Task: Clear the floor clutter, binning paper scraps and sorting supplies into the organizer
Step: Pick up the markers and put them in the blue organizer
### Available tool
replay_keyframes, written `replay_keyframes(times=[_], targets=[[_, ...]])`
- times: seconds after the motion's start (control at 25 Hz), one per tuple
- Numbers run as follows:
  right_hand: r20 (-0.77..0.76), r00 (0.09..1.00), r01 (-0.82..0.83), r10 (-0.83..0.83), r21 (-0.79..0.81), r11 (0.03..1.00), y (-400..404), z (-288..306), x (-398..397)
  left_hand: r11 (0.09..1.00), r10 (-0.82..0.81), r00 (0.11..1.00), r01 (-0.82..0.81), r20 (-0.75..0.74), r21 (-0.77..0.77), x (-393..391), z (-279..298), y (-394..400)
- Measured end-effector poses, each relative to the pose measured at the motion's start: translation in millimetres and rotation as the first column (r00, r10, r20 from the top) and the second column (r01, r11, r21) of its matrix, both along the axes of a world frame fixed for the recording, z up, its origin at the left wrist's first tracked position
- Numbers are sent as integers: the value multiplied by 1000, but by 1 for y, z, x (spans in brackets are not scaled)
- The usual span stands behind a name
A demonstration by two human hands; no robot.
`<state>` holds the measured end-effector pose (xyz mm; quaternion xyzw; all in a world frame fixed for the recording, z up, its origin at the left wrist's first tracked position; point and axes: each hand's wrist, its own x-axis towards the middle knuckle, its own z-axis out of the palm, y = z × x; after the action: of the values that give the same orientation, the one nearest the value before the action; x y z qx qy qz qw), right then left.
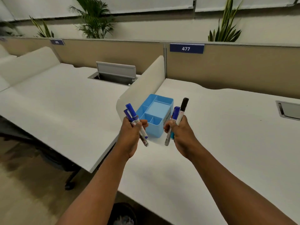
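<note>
- Head view, step: looks like the sorting stage. Supplies are in hand and held up over the white desk top (211, 135), not yet in the light-blue plastic desk organizer w/ open compartments (154, 114).
- Left hand (132, 132): fingers curled tight round a pair of blue-capped white markers (134, 122), caps up, barrels slanting down past the palm.
- Right hand (180, 133): fingers wrapped round a blue-capped marker (173, 120) and a black-capped white marker (182, 111), caps up; a small teal bit shows under the thumb, can't tell what.
- Organizer sits between the two fists, just beyond the fingertips, near but not touching as far as I can see.
- Next move, my guess: tip one bundle over a compartment and loosen the grip; markers are long, so a tall slot is prob. best, one hand at a time.
- Dark bin w/ paper scraps (123, 215) sits below, near the forearms.
</note>
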<state>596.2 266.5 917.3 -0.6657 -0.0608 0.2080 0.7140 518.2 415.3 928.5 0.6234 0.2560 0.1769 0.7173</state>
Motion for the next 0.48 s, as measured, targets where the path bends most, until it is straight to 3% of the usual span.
replay_keyframes(times=[0.08, 0.28, 0.48], targets=[[64, 997, -31, 32, -20, 999, 26, 2, 32, 995, 56, 998, -56, -6, 81, 24, 4, 16], [7, 998, -68, 69, -30, 997, 110, 4, 98, 927, 203, 979, -190, -5, 323, 83, 2, 55], [72, 986, -154, 152, 31, 988, 169, -9, 131, 897, 258, 966, -236, -8, 372, 119, -17, 88]])
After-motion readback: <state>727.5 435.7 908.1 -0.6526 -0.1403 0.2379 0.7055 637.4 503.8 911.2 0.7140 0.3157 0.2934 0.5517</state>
